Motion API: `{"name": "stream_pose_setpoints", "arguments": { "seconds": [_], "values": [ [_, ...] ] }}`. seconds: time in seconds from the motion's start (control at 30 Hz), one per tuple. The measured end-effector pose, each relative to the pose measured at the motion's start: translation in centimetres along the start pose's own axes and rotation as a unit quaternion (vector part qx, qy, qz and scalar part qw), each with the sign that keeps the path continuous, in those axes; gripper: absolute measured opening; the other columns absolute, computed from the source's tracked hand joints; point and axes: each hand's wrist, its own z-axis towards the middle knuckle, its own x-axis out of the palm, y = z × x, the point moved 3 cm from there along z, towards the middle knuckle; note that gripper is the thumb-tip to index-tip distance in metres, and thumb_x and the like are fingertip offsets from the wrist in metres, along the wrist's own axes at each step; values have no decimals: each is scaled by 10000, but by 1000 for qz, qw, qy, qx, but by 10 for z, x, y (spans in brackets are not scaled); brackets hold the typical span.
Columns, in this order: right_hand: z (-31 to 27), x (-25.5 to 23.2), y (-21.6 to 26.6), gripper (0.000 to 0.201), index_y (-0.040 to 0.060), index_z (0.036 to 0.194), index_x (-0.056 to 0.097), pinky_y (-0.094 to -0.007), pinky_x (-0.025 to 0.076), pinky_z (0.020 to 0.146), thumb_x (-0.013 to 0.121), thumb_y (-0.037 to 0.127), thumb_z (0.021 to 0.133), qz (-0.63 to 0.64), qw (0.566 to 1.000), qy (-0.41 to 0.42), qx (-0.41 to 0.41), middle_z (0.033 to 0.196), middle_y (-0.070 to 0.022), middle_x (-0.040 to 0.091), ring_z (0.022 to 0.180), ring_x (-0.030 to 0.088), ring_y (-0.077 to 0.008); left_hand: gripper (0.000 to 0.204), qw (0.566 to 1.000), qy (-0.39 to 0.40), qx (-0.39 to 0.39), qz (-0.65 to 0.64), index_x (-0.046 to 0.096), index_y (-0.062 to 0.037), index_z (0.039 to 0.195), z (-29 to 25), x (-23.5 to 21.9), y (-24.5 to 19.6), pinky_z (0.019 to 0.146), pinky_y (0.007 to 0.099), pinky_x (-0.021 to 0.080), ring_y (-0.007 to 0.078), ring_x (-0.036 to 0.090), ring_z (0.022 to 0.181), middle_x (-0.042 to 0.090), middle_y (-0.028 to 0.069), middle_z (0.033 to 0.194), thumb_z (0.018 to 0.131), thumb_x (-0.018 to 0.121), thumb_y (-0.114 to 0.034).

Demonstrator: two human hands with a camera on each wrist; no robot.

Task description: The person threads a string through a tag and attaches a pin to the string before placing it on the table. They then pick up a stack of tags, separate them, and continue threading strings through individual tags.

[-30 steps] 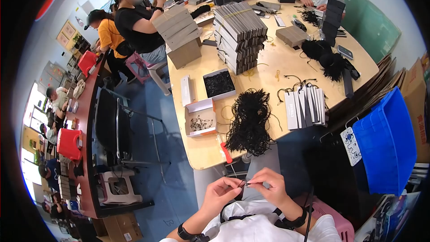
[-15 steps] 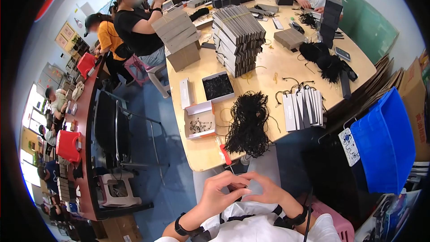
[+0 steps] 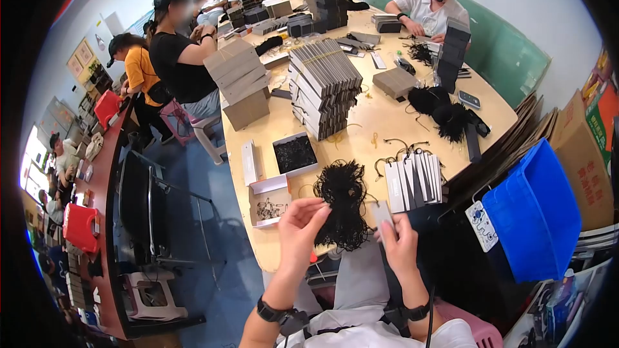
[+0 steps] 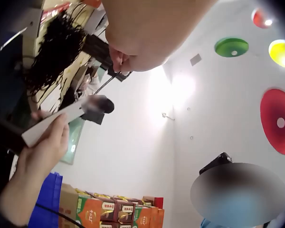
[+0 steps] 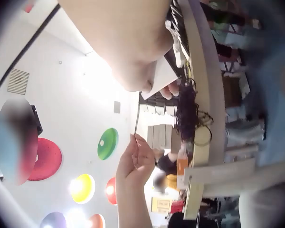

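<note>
My right hand (image 3: 401,245) grips a flat light-grey tag (image 3: 383,218) between thumb and fingers, above the table's near edge. To its left, my left hand (image 3: 298,232) pinches the end of a thin black cord. The cord (image 4: 104,85) runs straight from those fingertips to the tag's end in the left wrist view; the right wrist view also shows the cord (image 5: 137,114) between the hands. A bundle of black cords (image 3: 343,203) lies on the table between and behind the hands. Right of it rests a fanned group of corded tags (image 3: 412,180).
On the table (image 3: 258,241) are an open box of small metal pins (image 3: 271,201), a box of small black pieces (image 3: 295,153) and a tall banded stack of tags (image 3: 325,87). A blue bin (image 3: 535,212) stands at the right. Other people sit or stand around.
Both hands have risen from the lap to the table edge and moved apart. The right hand now holds a tag, with a cord stretched to the left. The head view has shifted.
</note>
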Motion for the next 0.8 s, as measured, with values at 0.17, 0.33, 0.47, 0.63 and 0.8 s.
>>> {"name": "stream_pose_setpoints", "arguments": {
  "seconds": [0.17,0.33,0.47,0.63,0.8],
  "values": [
    [49,4,5,193,22,955,593,-380,460,732,659,156,832,-278,952,-117,-60,884,-134,594,844,567,-290,312,999,38,21,-27,555,12,1158,8,15,6,943,286,465,200,568,1137,543,115,1281,855,627,31],
    [65,12,-3,248,0,1037,581,-420,412,863,648,82,812,-309,928,-139,-157,1022,-153,562,997,495,-350,201,842,-79,207,492,635,-20,978,21,-57,1,748,358,512,284,635,876,627,131,980,804,595,74],
    [59,45,7,156,10,954,615,-403,447,789,642,22,801,-199,954,-3,-226,929,-140,596,895,550,-325,142,815,-65,189,544,654,-22,898,45,-100,2,683,380,496,326,616,777,618,142,865,773,616,36],
    [55,88,35,72,32,844,627,-373,475,715,666,29,782,-141,940,111,-290,805,-95,598,792,567,-286,83,778,49,97,618,634,-17,826,61,-93,2,733,404,484,325,588,844,596,138,835,752,664,-39],
    [48,137,39,132,64,856,621,-373,389,780,660,97,734,-241,895,190,-324,856,-53,551,905,519,-243,101,747,41,97,656,575,-9,800,63,-98,14,748,420,469,337,573,851,588,150,826,770,658,-56]
  ]
}}
